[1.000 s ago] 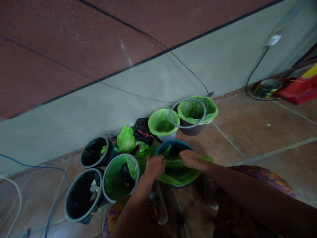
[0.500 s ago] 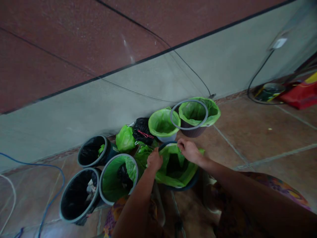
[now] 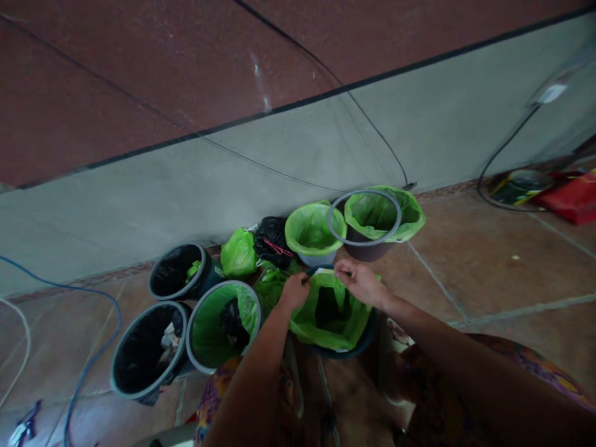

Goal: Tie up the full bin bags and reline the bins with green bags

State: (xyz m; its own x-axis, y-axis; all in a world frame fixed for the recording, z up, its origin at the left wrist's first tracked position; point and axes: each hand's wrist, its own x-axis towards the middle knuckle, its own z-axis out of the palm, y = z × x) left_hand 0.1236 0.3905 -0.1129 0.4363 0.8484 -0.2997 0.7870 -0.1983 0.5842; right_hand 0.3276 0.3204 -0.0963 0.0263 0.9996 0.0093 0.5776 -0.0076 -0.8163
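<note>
A green garbage bag [image 3: 321, 338] lines a dark blue bin [image 3: 365, 341] on the floor in front of me. My left hand [image 3: 295, 292] is closed on the bag's edge at the far left of the rim. At the far right of the rim, my right hand [image 3: 358, 280] pinches the same bag's edge. Between the hands a pale strip of the bag shows against the rim. The inside of the bag is dark in the middle. Just left of my left hand lies some crumpled green plastic [image 3: 270, 287].
Along the wall stand a green-lined white bin [image 3: 319, 257] and a green-lined brown bin [image 3: 367, 251] with a loose grey ring [image 3: 331, 217]. A green tied bag [image 3: 239, 251], a black tied bag [image 3: 270, 239] and several lined bins [image 3: 198, 363] are at left. A blue hose [image 3: 100, 347] crosses the floor.
Both hands stay on the bag. My left hand has risen slightly toward the far rim, and the bag's edge between the hands looks more stretched. The whole view has shifted a little.
</note>
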